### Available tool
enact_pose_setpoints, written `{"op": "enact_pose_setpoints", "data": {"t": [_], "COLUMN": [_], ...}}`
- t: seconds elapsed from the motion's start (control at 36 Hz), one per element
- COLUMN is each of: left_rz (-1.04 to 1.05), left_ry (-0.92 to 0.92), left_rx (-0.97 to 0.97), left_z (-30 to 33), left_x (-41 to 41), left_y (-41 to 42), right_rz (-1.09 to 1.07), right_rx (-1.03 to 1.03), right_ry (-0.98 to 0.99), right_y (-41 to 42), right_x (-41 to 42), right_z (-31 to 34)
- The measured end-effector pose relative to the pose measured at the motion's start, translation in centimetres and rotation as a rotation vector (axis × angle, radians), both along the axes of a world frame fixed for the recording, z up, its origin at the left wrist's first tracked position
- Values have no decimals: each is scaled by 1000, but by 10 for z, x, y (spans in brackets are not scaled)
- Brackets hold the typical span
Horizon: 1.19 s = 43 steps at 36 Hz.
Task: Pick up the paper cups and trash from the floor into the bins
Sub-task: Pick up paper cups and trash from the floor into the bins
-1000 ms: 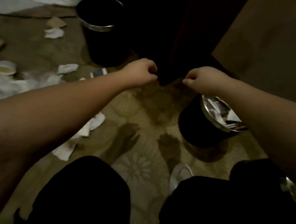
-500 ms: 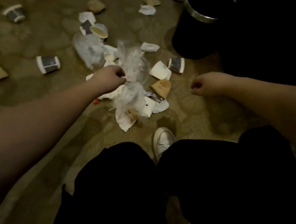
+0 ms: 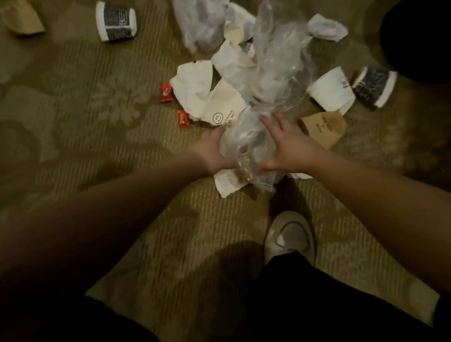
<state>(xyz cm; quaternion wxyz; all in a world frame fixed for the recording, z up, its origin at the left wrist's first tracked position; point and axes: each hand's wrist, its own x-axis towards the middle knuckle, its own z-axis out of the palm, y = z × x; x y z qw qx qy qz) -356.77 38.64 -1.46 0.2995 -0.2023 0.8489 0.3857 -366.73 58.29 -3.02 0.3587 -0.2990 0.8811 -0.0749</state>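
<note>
A crumpled clear plastic bag (image 3: 254,143) lies on top of the trash pile on the patterned carpet. My left hand (image 3: 211,151) is against its left side, with the fingers hidden behind the plastic. From the right, my right hand (image 3: 288,146) presses on it with fingers spread and straight. Around it lie a cream paper cup with a smiley (image 3: 222,106), a white cup (image 3: 333,89), a brown cup (image 3: 324,127), two black-patterned cups (image 3: 116,22) (image 3: 374,86), and crumpled white paper (image 3: 193,84).
A dark bin (image 3: 442,42) fills the top right corner. A second clear bag (image 3: 196,8), two red wrappers (image 3: 165,92) and a flattened brown cup (image 3: 22,17) lie on the carpet. My white shoe (image 3: 290,236) stands just below the pile.
The view swung from the bins to the trash pile and moved closer. Both hands went from raised loose fists down onto the clear plastic bag, the right one now spread.
</note>
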Motion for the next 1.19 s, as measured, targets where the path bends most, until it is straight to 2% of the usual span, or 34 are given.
{"op": "enact_pose_setpoints", "data": {"t": [0.08, 0.17, 0.25, 0.39, 0.44, 0.61, 0.67, 0.75, 0.81, 0.89, 0.94, 1.0, 1.11, 1.14, 1.19], "left_rz": [107, 185, 245, 341, 357, 515, 598, 564, 495, 362, 306, 314, 448, 450, 460], "left_ry": [42, 83, 131, 119, 119, 99, 69, 74, 107, 244, 351, 359, 227, 212, 247], "left_rx": [144, 155, 172, 196, 192, 440, 541, 633, 491, 200, 175, 283, 794, 846, 779], "left_z": [-14, -16, -13, 0, 1, 26, 36, 41, 42, 43, 47, 52, 61, 62, 72], "left_x": [5, 8, 7, 8, 5, -1, -2, -1, -1, -1, -1, -3, -11, -11, -10], "left_y": [16, 28, 33, 21, 15, 24, 31, 39, 40, 36, 34, 33, 31, 30, 31], "right_rz": [40, 6, -72, -390, -457, -804, -852, -864, -831, -757, -763, -779, -841, -832, -785], "right_rx": [-36, -62, -164, -338, -397, -676, -755, -805, -782, -678, -701, -758, -907, -927, -959], "right_ry": [85, 106, 46, -113, -183, -411, -470, -507, -405, -144, -109, -160, -314, -346, -415], "right_y": [-12, -19, -24, -19, -11, -6, -10, -14, -12, -5, -1, -1, -14, -18, -25], "right_x": [7, 11, 15, 15, 12, 16, 23, 34, 35, 31, 28, 27, 28, 29, 31], "right_z": [-19, -28, -27, -1, 14, 24, 26, 36, 40, 45, 49, 56, 67, 70, 77]}}
